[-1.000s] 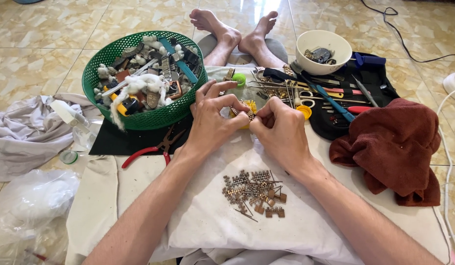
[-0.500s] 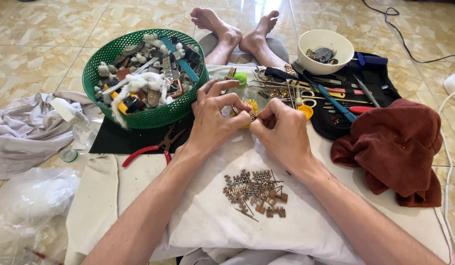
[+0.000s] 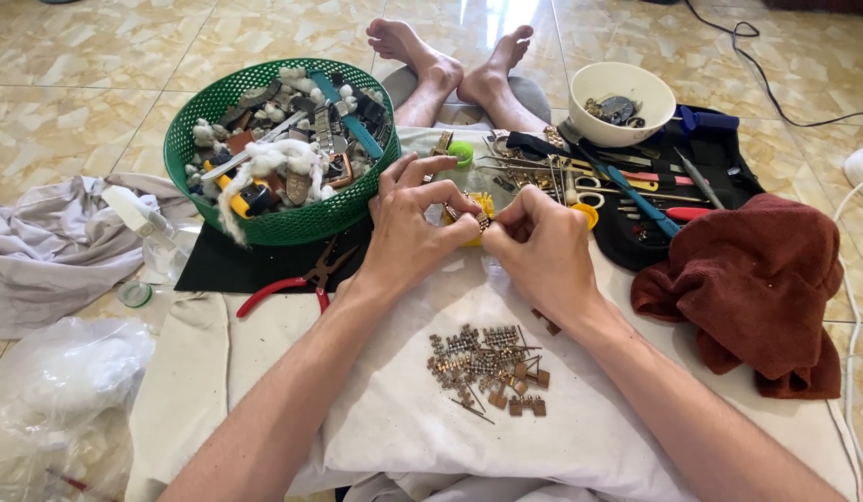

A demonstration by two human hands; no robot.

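Both hands meet over the white cloth (image 3: 264,390); the left hand (image 3: 408,232) and the right hand (image 3: 543,246) pinch a small metal watch-band piece (image 3: 478,219) between thumbs and fingertips, the grip narrow and closed on it; what sits inside the pinch is too small to tell. A yellow block (image 3: 464,209) lies just behind the grip; the heap of loose links and pins (image 3: 487,367) lies nearer the body, below the wrists; red-handled pliers (image 3: 292,284) rest to the left of the left wrist. To do this well, I judge the piece should stay low over the cloth so that any dropped pin lands there; fingertip pressure should be light and steady.
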